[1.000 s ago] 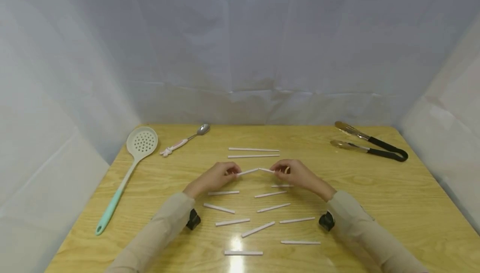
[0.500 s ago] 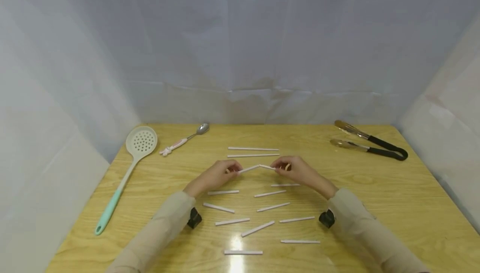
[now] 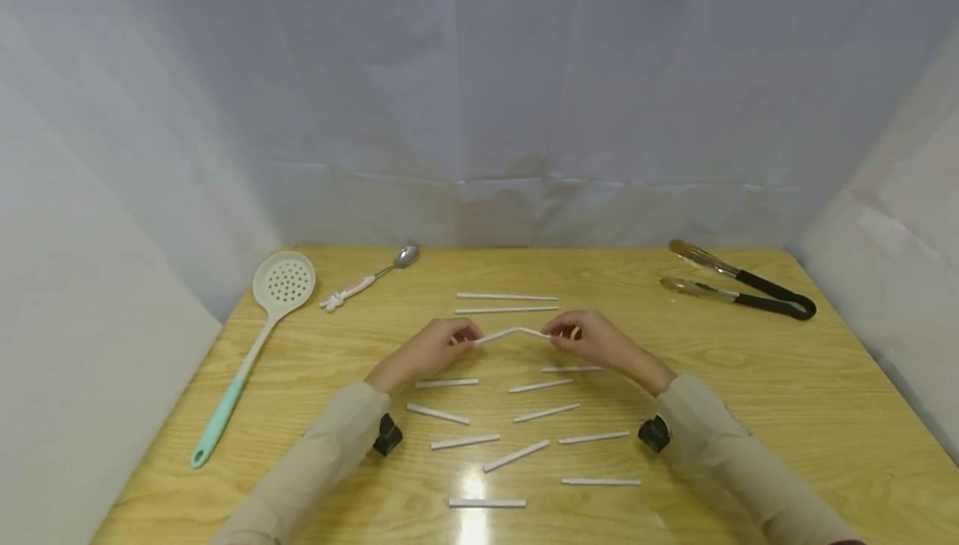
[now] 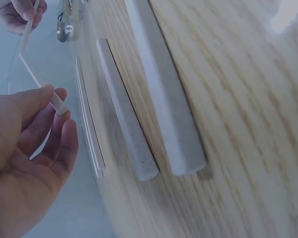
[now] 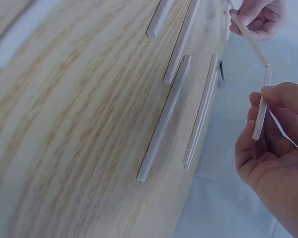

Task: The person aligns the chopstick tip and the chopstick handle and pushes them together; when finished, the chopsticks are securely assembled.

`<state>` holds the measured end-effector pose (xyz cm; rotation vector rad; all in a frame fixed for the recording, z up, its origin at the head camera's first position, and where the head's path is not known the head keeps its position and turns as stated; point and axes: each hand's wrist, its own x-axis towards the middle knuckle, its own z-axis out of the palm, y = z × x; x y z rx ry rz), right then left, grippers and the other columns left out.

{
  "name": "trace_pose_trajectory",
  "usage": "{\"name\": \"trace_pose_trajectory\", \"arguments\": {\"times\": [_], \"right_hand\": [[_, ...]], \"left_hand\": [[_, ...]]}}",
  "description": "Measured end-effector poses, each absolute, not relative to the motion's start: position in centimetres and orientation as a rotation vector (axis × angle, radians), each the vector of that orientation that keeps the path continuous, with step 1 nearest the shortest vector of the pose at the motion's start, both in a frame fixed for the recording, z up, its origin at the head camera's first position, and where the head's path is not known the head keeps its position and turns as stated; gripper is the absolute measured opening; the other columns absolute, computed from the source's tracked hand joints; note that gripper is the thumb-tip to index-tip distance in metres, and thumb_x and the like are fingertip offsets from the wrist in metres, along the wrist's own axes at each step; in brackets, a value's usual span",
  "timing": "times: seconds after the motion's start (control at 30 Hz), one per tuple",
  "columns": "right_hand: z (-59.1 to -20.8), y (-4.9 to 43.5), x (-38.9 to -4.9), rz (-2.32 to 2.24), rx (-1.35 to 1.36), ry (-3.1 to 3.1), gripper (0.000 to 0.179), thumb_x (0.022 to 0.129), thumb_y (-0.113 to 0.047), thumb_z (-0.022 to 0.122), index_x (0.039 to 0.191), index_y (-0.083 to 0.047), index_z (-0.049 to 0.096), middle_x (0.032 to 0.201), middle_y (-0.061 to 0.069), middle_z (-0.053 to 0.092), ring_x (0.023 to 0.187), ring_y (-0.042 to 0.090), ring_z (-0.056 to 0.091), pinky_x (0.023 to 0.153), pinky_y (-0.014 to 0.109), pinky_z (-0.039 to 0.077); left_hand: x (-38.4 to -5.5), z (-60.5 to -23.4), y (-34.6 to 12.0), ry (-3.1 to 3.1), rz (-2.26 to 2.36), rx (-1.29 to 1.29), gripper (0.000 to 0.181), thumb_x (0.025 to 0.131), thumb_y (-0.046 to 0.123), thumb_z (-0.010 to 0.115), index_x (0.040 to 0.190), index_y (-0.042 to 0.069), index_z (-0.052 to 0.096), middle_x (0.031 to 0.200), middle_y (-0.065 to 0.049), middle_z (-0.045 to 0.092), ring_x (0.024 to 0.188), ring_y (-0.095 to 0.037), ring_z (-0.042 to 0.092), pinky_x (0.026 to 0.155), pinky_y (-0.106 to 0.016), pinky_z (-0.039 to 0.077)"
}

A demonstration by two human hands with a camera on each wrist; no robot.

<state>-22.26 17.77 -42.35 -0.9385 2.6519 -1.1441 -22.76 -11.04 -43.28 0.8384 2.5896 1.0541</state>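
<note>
Near the middle of the table in the head view, my left hand (image 3: 434, 347) pinches a thin white chopstick piece (image 3: 498, 334) by its outer end. My right hand (image 3: 595, 342) pinches a shorter-looking chopstick piece (image 3: 534, 332) between thumb and fingers. Their inner ends meet at a shallow angle, like a low peak. The left wrist view shows thumb and fingertips on the thicker butt of the left piece (image 4: 35, 72). In the right wrist view the right piece (image 5: 260, 116) slants between thumb and fingertips, its free end sticking out past them.
Two full-length white chopsticks (image 3: 506, 310) lie behind the hands. Several short chopstick pieces (image 3: 464, 443) are spread in front, between the forearms. A slotted skimmer (image 3: 285, 280) and a spoon with a rabbit handle (image 3: 363, 283) lie left; black-handled tongs (image 3: 757, 287) lie right.
Both hands have risen slightly in the head view with the two pieces, uncovering more of a short piece below the right hand. The inner ends stay together.
</note>
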Motion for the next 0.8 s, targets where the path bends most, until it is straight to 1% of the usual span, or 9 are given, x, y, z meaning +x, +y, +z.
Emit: {"name": "trace_pose_trajectory", "arguments": {"times": [0.2, 0.4, 0.53, 0.73, 0.8], "right_hand": [[-42.19, 17.88, -22.32, -1.114, -0.952, 2.659, 0.018, 0.092, -0.006, 0.06, 0.106, 0.001, 0.069, 0.09, 0.008, 0.068, 0.077, 0.011, 0.058, 0.066, 0.025, 0.052], [-41.89, 17.9, -22.4, -1.058, -1.011, 2.684, 0.017, 0.091, -0.004, 0.061, 0.105, 0.0, 0.07, 0.095, 0.01, 0.068, 0.074, 0.009, 0.057, 0.064, 0.024, 0.05], [-41.86, 17.76, -22.53, -1.044, -1.037, 2.704, 0.016, 0.09, -0.001, 0.062, 0.102, 0.001, 0.071, 0.091, 0.009, 0.068, 0.073, 0.008, 0.056, 0.062, 0.023, 0.05], [-42.19, 17.54, -22.43, -1.091, -1.0, 2.732, 0.015, 0.09, -0.002, 0.061, 0.101, 0.001, 0.071, 0.09, 0.008, 0.066, 0.076, 0.013, 0.059, 0.065, 0.024, 0.053], [-42.37, 17.47, -22.35, -1.129, -0.985, 2.738, 0.014, 0.09, -0.003, 0.062, 0.1, 0.0, 0.07, 0.09, 0.008, 0.065, 0.078, 0.014, 0.061, 0.067, 0.025, 0.054]], "left_hand": [[-22.79, -43.19, -10.98, 2.583, 1.045, 0.854, 0.016, 0.095, 0.01, 0.057, 0.107, 0.003, 0.064, 0.096, -0.006, 0.066, 0.089, -0.016, 0.059, 0.078, -0.026, 0.05], [-22.85, -42.71, -11.07, 2.614, 0.979, 0.892, 0.018, 0.095, 0.009, 0.057, 0.109, 0.001, 0.064, 0.101, -0.009, 0.067, 0.091, -0.019, 0.06, 0.081, -0.028, 0.052], [-22.91, -42.55, -10.99, 2.631, 0.93, 0.933, 0.019, 0.095, 0.009, 0.057, 0.11, -0.001, 0.064, 0.104, -0.011, 0.067, 0.093, -0.02, 0.061, 0.083, -0.029, 0.052], [-22.81, -42.47, -10.69, 2.617, 0.95, 0.987, 0.02, 0.094, 0.007, 0.056, 0.109, -0.004, 0.064, 0.104, -0.014, 0.067, 0.091, -0.022, 0.061, 0.081, -0.029, 0.053], [-22.66, -42.46, -10.57, 2.621, 0.968, 0.977, 0.021, 0.095, 0.007, 0.055, 0.112, -0.003, 0.063, 0.106, -0.014, 0.066, 0.093, -0.022, 0.06, 0.082, -0.03, 0.052]]}}
